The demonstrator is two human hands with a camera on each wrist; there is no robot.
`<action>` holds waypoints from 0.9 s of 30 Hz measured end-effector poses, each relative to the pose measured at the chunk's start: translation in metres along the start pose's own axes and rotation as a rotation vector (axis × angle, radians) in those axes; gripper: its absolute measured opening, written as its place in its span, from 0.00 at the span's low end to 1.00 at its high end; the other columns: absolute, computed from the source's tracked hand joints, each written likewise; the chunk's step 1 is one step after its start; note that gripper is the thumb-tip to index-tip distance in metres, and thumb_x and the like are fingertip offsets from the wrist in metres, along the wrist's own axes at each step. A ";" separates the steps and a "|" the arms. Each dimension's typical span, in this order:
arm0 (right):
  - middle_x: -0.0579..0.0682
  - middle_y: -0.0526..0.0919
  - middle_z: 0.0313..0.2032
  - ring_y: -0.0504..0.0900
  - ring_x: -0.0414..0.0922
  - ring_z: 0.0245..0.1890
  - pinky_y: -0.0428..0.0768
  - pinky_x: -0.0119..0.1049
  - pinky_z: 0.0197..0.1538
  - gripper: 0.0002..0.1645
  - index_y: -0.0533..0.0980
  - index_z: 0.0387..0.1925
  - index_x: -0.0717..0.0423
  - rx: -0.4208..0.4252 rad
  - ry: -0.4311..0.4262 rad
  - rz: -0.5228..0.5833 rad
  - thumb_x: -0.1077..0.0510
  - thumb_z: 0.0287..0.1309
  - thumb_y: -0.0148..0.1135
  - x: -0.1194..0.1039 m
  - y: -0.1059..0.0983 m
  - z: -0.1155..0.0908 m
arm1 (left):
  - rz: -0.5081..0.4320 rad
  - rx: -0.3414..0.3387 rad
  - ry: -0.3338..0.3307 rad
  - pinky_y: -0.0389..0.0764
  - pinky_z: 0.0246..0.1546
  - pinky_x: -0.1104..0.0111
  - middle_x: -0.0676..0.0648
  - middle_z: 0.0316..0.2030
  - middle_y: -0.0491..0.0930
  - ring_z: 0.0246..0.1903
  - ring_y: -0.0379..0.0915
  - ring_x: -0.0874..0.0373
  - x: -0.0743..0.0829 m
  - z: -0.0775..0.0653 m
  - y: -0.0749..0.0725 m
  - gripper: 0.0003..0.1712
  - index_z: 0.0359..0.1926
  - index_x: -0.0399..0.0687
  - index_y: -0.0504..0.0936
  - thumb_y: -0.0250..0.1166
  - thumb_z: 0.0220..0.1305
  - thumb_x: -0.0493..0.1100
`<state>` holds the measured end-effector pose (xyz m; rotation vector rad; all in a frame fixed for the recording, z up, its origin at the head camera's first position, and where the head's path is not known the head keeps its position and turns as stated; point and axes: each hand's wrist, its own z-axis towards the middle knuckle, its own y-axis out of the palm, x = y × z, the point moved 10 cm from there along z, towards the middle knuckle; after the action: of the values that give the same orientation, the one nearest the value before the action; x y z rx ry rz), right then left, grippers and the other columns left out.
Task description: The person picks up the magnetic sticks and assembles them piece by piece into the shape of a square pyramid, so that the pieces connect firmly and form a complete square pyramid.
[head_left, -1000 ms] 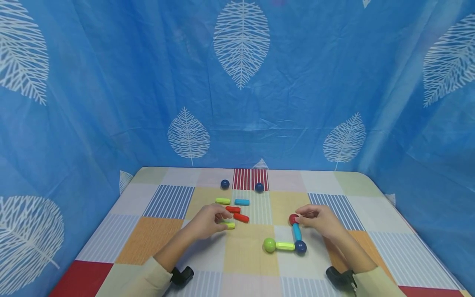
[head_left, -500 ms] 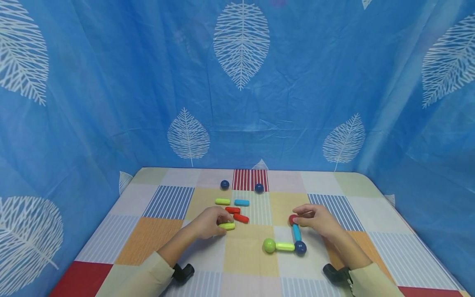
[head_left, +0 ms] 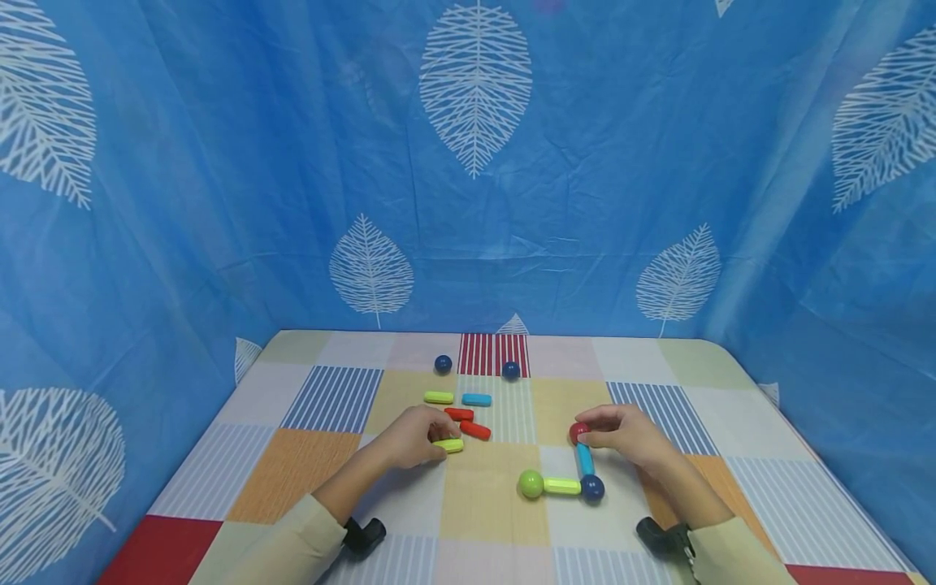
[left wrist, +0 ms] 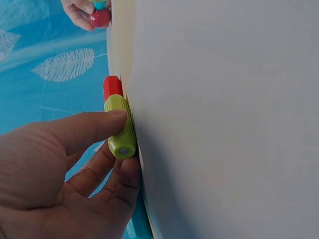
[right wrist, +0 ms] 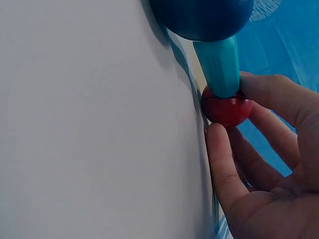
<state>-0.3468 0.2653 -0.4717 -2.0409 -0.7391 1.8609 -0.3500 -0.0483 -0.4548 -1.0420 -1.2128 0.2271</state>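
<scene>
In the head view my left hand (head_left: 413, 437) pinches a yellow-green rod (head_left: 451, 445) lying on the patchwork cloth. The left wrist view shows the thumb on top of this rod (left wrist: 121, 134) and a small silver disc at its near end. My right hand (head_left: 630, 432) holds a red ball (head_left: 578, 433) between thumb and fingers. That ball meets one end of a light-blue rod (head_left: 586, 460), whose other end meets a dark-blue ball (head_left: 592, 487). From there another yellow-green rod (head_left: 561, 486) runs left to a green ball (head_left: 530, 484), making an L shape.
Beyond the left hand lie two red rods (head_left: 476, 430), a loose yellow-green rod (head_left: 439, 397) and a loose light-blue rod (head_left: 477, 400). Two dark-blue balls (head_left: 443, 364) sit farther back. A blue leaf-print curtain (head_left: 570, 203) surrounds the table's back and sides.
</scene>
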 end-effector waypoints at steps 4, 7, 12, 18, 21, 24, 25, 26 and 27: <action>0.53 0.88 0.49 0.83 0.45 0.48 0.80 0.38 0.52 0.24 0.84 0.53 0.57 -0.015 -0.008 0.027 0.54 0.54 0.77 0.000 0.001 0.000 | -0.002 0.005 -0.006 0.83 0.40 0.64 0.54 0.39 0.84 0.38 0.74 0.59 -0.001 -0.001 0.000 0.16 0.45 0.48 0.88 0.76 0.55 0.31; 0.53 0.88 0.49 0.83 0.44 0.48 0.79 0.38 0.53 0.24 0.84 0.53 0.58 -0.023 -0.005 0.049 0.55 0.55 0.77 0.001 0.001 0.000 | 0.001 0.009 -0.009 0.83 0.40 0.65 0.54 0.39 0.85 0.38 0.75 0.60 -0.001 -0.001 0.000 0.17 0.45 0.48 0.88 0.76 0.55 0.31; 0.54 0.88 0.49 0.83 0.44 0.48 0.79 0.36 0.52 0.24 0.84 0.53 0.59 -0.032 0.000 0.075 0.55 0.55 0.77 0.002 0.001 0.001 | 0.007 0.018 -0.017 0.84 0.41 0.64 0.54 0.39 0.85 0.38 0.75 0.60 -0.001 -0.001 -0.001 0.17 0.45 0.49 0.89 0.77 0.54 0.32; 0.54 0.88 0.49 0.83 0.44 0.48 0.79 0.38 0.54 0.24 0.84 0.53 0.60 -0.032 -0.004 0.082 0.56 0.55 0.77 0.002 0.001 0.000 | 0.005 0.022 -0.021 0.84 0.40 0.64 0.54 0.39 0.86 0.38 0.76 0.60 0.000 -0.001 -0.001 0.16 0.44 0.50 0.89 0.76 0.55 0.32; 0.54 0.88 0.50 0.83 0.45 0.49 0.80 0.41 0.56 0.24 0.84 0.53 0.59 -0.029 -0.002 0.077 0.56 0.55 0.77 0.002 0.001 -0.001 | -0.002 0.022 -0.027 0.84 0.40 0.64 0.54 0.39 0.86 0.38 0.76 0.60 0.000 -0.001 -0.001 0.16 0.43 0.50 0.89 0.76 0.55 0.31; 0.54 0.88 0.49 0.83 0.45 0.49 0.80 0.43 0.57 0.24 0.84 0.53 0.59 -0.030 -0.001 0.083 0.56 0.55 0.77 0.002 0.002 -0.001 | 0.001 0.021 -0.032 0.84 0.39 0.64 0.54 0.39 0.86 0.38 0.76 0.60 0.000 -0.001 -0.002 0.15 0.43 0.50 0.89 0.76 0.55 0.31; 0.54 0.88 0.49 0.83 0.45 0.49 0.80 0.44 0.57 0.24 0.84 0.53 0.59 -0.030 0.001 0.083 0.56 0.55 0.77 0.002 0.002 -0.001 | 0.005 0.020 -0.033 0.83 0.39 0.65 0.55 0.39 0.86 0.38 0.76 0.61 0.000 -0.001 -0.002 0.15 0.42 0.51 0.89 0.76 0.55 0.31; 0.54 0.88 0.49 0.83 0.45 0.49 0.80 0.43 0.57 0.24 0.84 0.53 0.59 -0.031 0.001 0.085 0.56 0.55 0.77 0.002 0.002 0.000 | 0.009 0.020 -0.033 0.83 0.39 0.65 0.55 0.38 0.86 0.37 0.75 0.61 0.000 -0.001 -0.002 0.15 0.42 0.51 0.90 0.76 0.55 0.32; 0.54 0.88 0.49 0.83 0.44 0.49 0.80 0.42 0.56 0.24 0.84 0.53 0.59 -0.031 0.002 0.087 0.56 0.55 0.77 0.002 0.002 -0.001 | 0.012 0.019 -0.034 0.83 0.39 0.65 0.55 0.38 0.86 0.37 0.75 0.61 0.000 -0.001 -0.002 0.14 0.42 0.51 0.90 0.76 0.55 0.32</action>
<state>-0.3459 0.2649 -0.4739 -2.1259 -0.6931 1.9048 -0.3502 -0.0497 -0.4539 -1.0331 -1.2326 0.2663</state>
